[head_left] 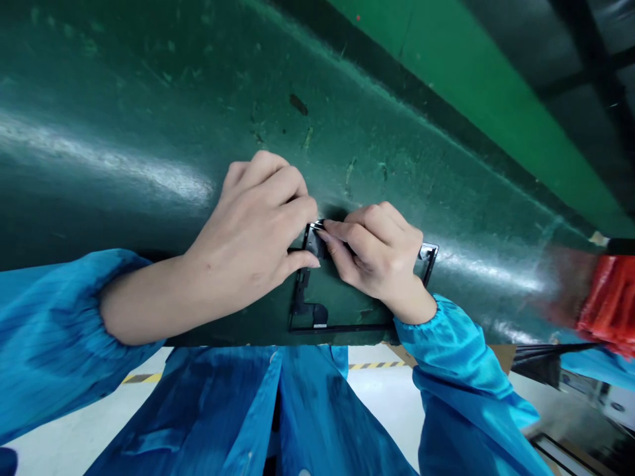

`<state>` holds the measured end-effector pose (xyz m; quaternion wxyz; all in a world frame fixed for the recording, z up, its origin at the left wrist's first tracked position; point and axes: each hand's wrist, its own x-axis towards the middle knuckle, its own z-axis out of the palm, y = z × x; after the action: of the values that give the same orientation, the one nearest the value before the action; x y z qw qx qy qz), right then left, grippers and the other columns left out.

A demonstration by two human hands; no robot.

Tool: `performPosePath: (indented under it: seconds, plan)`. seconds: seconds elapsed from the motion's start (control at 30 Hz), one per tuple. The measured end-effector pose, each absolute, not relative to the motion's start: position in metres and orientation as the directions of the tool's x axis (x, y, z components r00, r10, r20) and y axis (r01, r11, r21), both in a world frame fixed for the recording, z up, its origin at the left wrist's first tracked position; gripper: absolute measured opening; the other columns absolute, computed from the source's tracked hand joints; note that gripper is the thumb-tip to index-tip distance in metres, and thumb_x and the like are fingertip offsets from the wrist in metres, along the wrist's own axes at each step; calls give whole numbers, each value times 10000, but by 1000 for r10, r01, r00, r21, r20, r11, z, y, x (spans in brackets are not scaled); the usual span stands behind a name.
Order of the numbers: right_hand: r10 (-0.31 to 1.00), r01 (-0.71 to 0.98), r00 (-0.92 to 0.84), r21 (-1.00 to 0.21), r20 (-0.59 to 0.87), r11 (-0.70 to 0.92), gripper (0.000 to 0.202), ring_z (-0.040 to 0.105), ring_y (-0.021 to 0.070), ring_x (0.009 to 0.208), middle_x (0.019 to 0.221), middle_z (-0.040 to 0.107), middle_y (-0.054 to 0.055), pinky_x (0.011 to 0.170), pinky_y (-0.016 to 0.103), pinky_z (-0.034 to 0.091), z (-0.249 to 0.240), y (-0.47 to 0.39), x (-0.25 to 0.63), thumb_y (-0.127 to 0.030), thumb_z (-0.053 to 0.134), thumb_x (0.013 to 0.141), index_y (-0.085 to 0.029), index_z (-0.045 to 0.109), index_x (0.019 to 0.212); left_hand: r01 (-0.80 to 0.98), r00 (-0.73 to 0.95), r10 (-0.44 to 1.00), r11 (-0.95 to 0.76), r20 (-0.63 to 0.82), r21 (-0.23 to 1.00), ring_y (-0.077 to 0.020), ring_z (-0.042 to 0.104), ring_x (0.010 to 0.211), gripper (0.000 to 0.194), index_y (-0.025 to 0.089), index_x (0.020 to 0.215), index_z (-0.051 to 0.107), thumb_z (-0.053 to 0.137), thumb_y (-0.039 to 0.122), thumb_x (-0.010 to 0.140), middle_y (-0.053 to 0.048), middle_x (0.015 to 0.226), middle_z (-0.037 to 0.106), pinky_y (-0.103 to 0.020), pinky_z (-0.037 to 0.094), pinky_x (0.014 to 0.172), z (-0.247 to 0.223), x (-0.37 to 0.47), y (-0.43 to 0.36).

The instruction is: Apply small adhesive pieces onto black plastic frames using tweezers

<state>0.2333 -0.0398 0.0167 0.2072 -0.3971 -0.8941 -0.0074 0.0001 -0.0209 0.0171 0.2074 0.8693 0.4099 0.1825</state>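
A thin black rectangular frame point(342, 328) lies flat at the near edge of the green bench, with dark fittings at the corners that show. At its far left corner, my left hand point(262, 225) is closed around the edge, index finger curled at the outside and thumb over the inner side. Thumb and index finger of my right hand point(381, 248) pinch together at that same corner, beside a small shiny strip point(317, 226). What lies between those fingertips is too small to make out. My right hand covers part of the frame's far side.
The green bench top point(149, 79) is scuffed and reflects light, with a raised green ledge point(476, 73) along the back. A red bundle point(610, 301) sits at the right end. Below are a pale floor and yellow-black floor tape point(377, 365).
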Motion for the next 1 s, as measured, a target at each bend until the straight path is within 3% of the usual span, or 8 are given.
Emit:
performPosePath:
  seconds: [0.3, 1.0]
  plan:
    - [693, 674, -630, -197, 350, 712, 59, 566, 132, 754, 841, 662, 14, 643, 304, 433, 21, -34, 234, -245, 712, 974, -191, 733, 959, 582, 602, 779, -578, 174, 572, -348, 534, 1226, 189, 223, 921, 617, 633, 378, 1026, -75, 1118, 645, -524, 412, 957, 13, 1, -22]
    - [732, 732, -594, -154, 335, 664, 205, 541, 153, 751, 814, 627, 27, 643, 323, 408, 16, -35, 227, -321, 636, 1019, -191, 637, 861, 582, 618, 770, -584, 158, 566, -345, 529, 1226, 310, 213, 969, 648, 614, 513, 1040, -86, 1134, 659, -498, 409, 975, 11, -2, -16]
